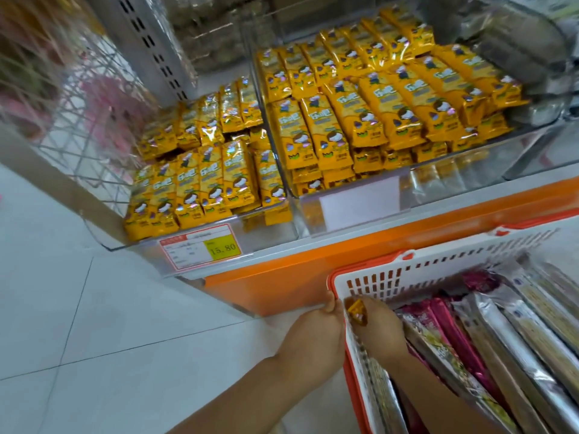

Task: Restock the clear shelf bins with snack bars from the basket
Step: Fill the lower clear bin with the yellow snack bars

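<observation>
White floor tiles (94,339) underfoot, shop aisle, view blurred at the edges.

Nearest: left hand (316,330) grips the near corner of the white basket (438,264), thumb and fingers pinched on its orange rim. Right hand (379,330) is inside that corner, fingers curled around one yellow snack bar (357,311); only the wrapper end shows past the knuckles. Rest of the basket is filled with long pink and silver packets (454,333) standing on edge.

Beyond: orange shelf base (282,277), then a price tag (200,249) on the front of the left clear bin (147,245). Right clear bin (454,180) is touching it. Both hold matching yellow bars (360,120) in overlapping rows, stacked high; the right bin is fuller.

Handling, judged: bar is light, foil wrapper glossy and likely slippery, contents probably brittle. Hold across the middle of the long sides and keep off the crimped ends, with light pressure. Lay it flat on an existing row, in the left bin, which appears to have more room.

Farthest: grey perforated upright (150,42) and darker packets on the shelf above, too blurred to identify.
</observation>
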Available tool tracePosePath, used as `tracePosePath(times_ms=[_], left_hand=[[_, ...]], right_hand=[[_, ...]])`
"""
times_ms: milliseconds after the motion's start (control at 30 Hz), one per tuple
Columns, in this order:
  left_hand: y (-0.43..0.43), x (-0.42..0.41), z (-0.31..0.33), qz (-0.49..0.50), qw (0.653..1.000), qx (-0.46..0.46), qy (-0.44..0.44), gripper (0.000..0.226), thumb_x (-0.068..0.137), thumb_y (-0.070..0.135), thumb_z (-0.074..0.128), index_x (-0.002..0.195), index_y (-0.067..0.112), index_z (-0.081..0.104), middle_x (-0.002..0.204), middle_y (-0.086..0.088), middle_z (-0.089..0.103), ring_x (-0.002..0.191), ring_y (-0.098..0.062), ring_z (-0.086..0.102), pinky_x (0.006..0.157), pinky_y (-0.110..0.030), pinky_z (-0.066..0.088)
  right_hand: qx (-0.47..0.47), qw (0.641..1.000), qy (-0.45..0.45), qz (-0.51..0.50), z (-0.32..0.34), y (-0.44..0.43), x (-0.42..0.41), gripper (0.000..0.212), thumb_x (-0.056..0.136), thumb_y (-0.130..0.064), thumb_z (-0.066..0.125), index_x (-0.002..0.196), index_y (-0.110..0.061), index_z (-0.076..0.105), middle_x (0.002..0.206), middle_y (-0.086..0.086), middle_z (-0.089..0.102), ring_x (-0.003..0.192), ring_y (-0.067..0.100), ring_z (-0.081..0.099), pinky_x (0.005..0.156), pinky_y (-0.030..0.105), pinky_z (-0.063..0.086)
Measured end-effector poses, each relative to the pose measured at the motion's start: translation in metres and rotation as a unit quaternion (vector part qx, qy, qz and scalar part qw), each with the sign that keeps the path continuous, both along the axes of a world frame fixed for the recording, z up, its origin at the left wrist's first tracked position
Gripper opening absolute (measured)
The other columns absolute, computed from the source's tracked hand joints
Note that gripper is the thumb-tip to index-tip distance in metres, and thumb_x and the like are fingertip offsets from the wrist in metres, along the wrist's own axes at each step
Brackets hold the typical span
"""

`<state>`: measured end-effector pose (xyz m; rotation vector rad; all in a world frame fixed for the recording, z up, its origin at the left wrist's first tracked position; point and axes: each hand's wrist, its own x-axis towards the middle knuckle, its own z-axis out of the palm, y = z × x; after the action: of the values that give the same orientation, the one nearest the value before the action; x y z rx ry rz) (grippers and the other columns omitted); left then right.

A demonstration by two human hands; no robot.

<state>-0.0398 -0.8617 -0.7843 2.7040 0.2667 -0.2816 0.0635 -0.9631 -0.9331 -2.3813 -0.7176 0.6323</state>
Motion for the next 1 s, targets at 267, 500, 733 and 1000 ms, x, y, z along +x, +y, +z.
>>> tracePosePath(times_ms=[267, 500, 733, 1000], left_hand=[[0.003, 0.003, -0.005, 0.001, 0.997, 0.035, 0.063, 0.055, 0.097, 0.009, 0.037, 0.148, -0.001, 0.02, 0.129, -0.019, 0.054, 0.101, -0.033, 0.06, 0.086, -0.043, 0.051], [0.007, 0.001, 0.022, 0.017, 0.994, -0.038, 0.103, 0.052, 0.097, 0.011, 0.038, 0.148, 0.01, 0.026, 0.146, -0.016, 0.038, 0.115, -0.034, 0.054, 0.097, -0.042, 0.045], [-0.008, 0.0, 0.047, 0.104, 0.981, -0.164, 0.025, 0.059, 0.085, 0.03, 0.067, 0.139, 0.018, 0.043, 0.125, -0.007, 0.059, 0.108, -0.024, 0.058, 0.089, -0.029, 0.048], [-0.023, 0.006, 0.103, 0.173, 0.929, -0.285, -0.159, 0.011, 0.091, 0.022, 0.06, 0.101, 0.02, 0.054, 0.076, 0.005, 0.055, 0.071, -0.014, 0.052, 0.069, -0.033, 0.046]], right_hand=[[-0.075, 0.995, -0.034, 0.064, -0.008, 0.003, 0.009, 0.03, 0.081, -0.014, 0.049, 0.102, -0.032, 0.061, 0.1, -0.01, 0.063, 0.082, 0.006, 0.06, 0.059, 0.016, 0.038], [0.062, 0.998, 0.011, -0.029, 0.076, -0.013, 0.002, 0.01, 0.083, -0.015, 0.069, 0.075, -0.013, 0.063, 0.059, -0.009, 0.057, 0.051, 0.004, 0.055, 0.046, 0.016, 0.044], [0.158, 0.98, 0.062, -0.099, 0.181, -0.044, 0.007, 0.02, 0.078, -0.023, 0.078, 0.073, -0.013, 0.062, 0.068, 0.003, 0.065, 0.067, 0.019, 0.061, 0.06, 0.029, 0.044], [0.308, 0.933, 0.144, -0.116, 0.287, -0.064, -0.009, 0.026, 0.071, -0.039, 0.075, 0.07, -0.014, 0.07, 0.065, 0.005, 0.069, 0.066, 0.012, 0.067, 0.069, 0.023, 0.049]])
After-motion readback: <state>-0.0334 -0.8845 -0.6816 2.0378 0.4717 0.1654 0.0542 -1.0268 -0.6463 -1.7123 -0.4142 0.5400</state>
